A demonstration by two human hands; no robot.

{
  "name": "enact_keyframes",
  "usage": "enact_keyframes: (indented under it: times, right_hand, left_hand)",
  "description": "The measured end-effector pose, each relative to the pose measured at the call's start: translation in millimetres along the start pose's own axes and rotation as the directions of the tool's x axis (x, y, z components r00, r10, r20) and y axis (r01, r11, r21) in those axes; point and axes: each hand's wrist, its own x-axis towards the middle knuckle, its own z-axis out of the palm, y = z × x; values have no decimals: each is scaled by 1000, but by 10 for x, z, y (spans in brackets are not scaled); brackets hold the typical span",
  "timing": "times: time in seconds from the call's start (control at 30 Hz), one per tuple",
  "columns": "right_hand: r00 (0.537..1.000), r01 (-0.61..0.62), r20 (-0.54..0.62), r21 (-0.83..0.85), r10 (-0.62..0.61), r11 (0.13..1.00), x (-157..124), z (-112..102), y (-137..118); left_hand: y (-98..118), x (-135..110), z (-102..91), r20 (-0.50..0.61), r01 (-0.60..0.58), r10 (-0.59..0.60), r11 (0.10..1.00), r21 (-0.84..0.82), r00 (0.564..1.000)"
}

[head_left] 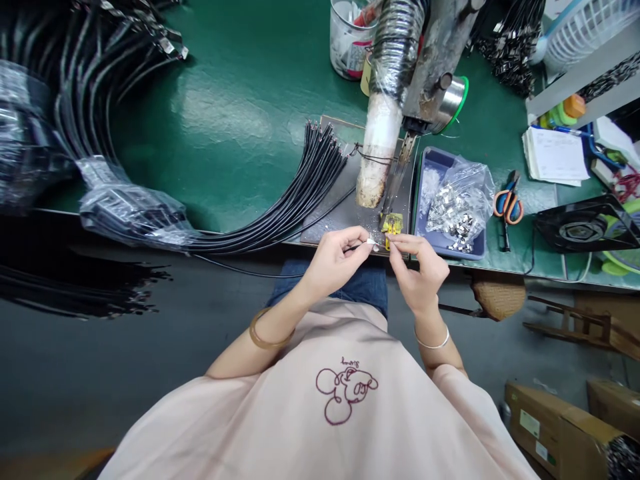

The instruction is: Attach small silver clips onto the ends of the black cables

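Note:
My left hand (336, 257) pinches the end of a thin black cable (250, 272) that carries a small silver tip, held at the table's front edge. My right hand (417, 267) is right beside it, fingertips closed on the same small silver piece, just under a yellow fixture (393, 225). A soldering machine head (400, 157) with a foil-wrapped hose (395, 40) hangs over the fixture. A fanned bundle of black cables (305, 187) lies to the left on a dark plate (345, 213).
A blue tray (425, 167) holding a clear bag of silver metal shells (457, 203) sits right of the fixture. Scissors (507, 203), a notepad (553, 157), a solder spool (453, 100) and a small fan (583, 230) lie farther right. Bagged cable coils (120, 200) fill the left. Cardboard boxes (560, 420) stand on the floor.

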Motion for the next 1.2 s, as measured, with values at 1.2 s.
enact_keyframes:
  times: [1.2]
  right_hand:
    - [1000,21,-20,-55,-22,998,3,139,-17]
  left_hand:
    - [67,80,56,-104,-37,41,998,47,994]
